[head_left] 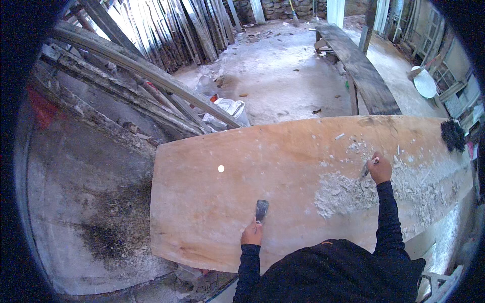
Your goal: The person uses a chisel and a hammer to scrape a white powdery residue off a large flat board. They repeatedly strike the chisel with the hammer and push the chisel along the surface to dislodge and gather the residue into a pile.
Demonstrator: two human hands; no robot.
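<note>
My left hand is closed round the handle of a putty knife, its broad grey blade pointing away from me over the wooden board. Farther right, my right hand grips a second scraper; only part of its narrow-looking blade shows, angled down toward the board. Below and around that hand lies a patch of crumbly pale grey scrapings, spreading toward the board's right end. A small round white spot stands out on the left half of the board.
A black bristly clump sits at the board's far right corner. A long dark bench runs away behind. Wooden beams lean at the left, near a white plastic bag. A pale round basin stands at the right.
</note>
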